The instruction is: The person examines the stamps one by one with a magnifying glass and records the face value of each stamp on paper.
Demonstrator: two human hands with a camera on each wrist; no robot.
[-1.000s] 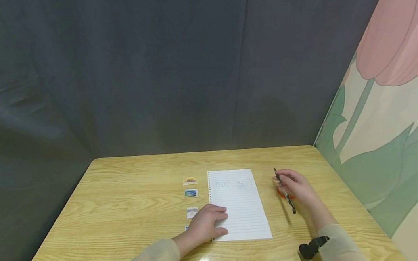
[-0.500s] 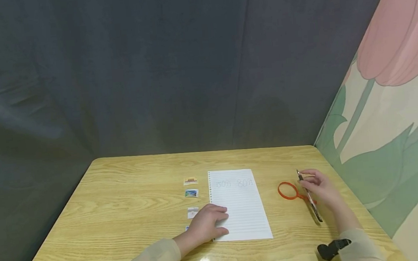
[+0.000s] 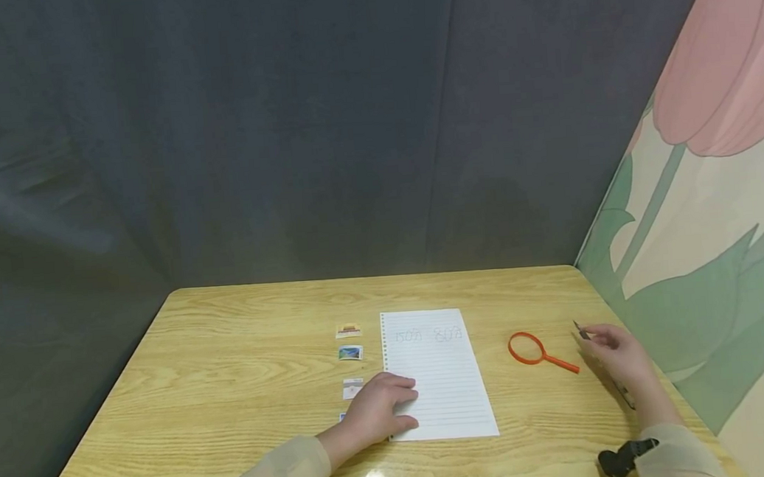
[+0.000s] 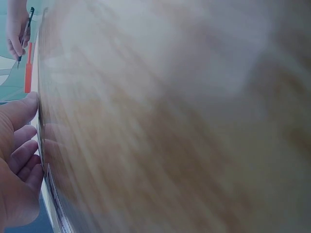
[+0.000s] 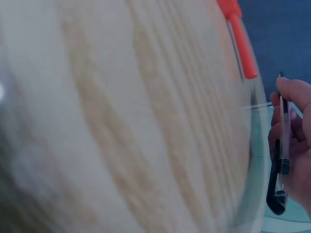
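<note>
My left hand (image 3: 377, 405) rests with fairly straight fingers on the left edge of a lined sheet of paper (image 3: 442, 397), which bears handwriting near its top. At the right side of the table my right hand (image 3: 619, 355) pinches a pen (image 5: 285, 141) between thumb and fingers. The pen is clear with black ends, and its tip points away from me. To the left of that hand lies a red magnifying glass (image 3: 553, 360), apart from it. Left of the paper several stamps stand in a column, among them a blue-green stamp (image 3: 350, 353); my left hand partly covers the lowest.
The wooden table (image 3: 245, 381) ends at a dark curtain (image 3: 310, 162) at the back. A wall with a painted tulip (image 3: 710, 75) borders the right side, close to my right arm. An orange-toned stamp (image 3: 348, 331) lies farthest back in the column.
My right hand has moved rightward with the pen, off the magnifying glass, which now shows whole. My left hand has stayed on the paper.
</note>
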